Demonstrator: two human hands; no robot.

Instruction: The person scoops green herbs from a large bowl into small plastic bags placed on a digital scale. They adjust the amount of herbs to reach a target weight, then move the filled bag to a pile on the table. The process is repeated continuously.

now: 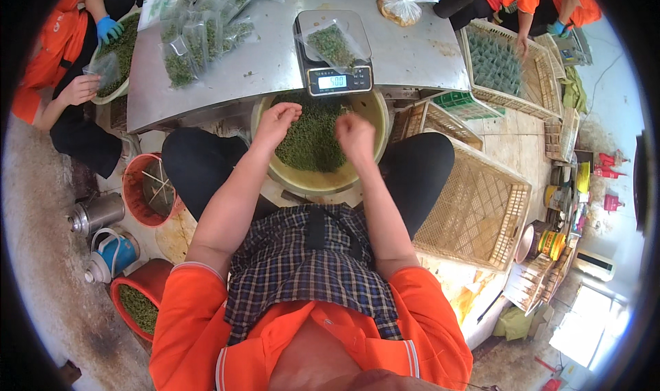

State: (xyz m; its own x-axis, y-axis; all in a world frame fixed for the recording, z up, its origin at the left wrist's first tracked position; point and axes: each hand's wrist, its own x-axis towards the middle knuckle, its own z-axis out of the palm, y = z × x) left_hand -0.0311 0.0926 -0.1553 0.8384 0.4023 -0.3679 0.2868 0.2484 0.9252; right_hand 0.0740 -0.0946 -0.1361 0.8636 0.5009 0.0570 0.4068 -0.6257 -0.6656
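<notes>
Between my knees stands a yellowish round tub (377, 109) holding a heap of small green grains or buds (309, 140). My left hand (277, 125) is over the tub's left side, its fingers closed together; whatever they hold is too small to make out. Over the right side, my right hand (356, 138) is curled and slightly blurred, its contents hidden. Just beyond the tub, on the metal table's edge, a digital scale (339, 80) with a lit display carries a clear plastic bag (332, 46) partly filled with the green pieces.
Filled clear bags (206, 44) are piled on the metal table (268, 61). At left, a co-worker's hand (79, 90) holds a clear bag. Plastic crates (474, 205) stand at right; another crate (495, 64) holds many packed bags. Red buckets (143, 191) and a vacuum flask (100, 212) stand left.
</notes>
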